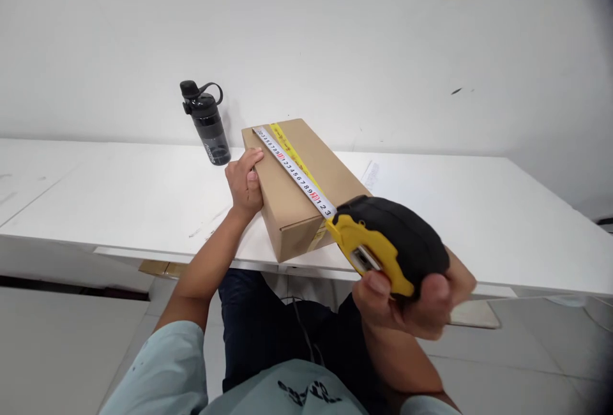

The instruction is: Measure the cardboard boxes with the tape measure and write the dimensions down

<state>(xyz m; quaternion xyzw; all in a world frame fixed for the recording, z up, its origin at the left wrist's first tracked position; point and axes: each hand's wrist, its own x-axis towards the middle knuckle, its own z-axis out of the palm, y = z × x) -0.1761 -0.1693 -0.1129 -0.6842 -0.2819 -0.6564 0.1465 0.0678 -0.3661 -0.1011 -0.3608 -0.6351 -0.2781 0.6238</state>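
A brown cardboard box (330, 156) with yellow printed tape along its top lies at the front of the white table. My left hand (246, 180) grips the box's left side, its fingers bent against the edge. In my right hand (416, 306) is a black and yellow tape measure (383, 242), close to the camera. Its white blade (299, 175) is drawn out along the box top beside the yellow tape, with the end at the far left corner. Several numbers show on the blade, the last near the case being past the second red mark.
A dark water bottle (208, 124) with a carrying loop stands behind and left of the box, near the white wall (335, 32). A printed paper (371, 174) lies to the box's right on the white table (479, 211). My legs (287, 332) are below the table's front edge.
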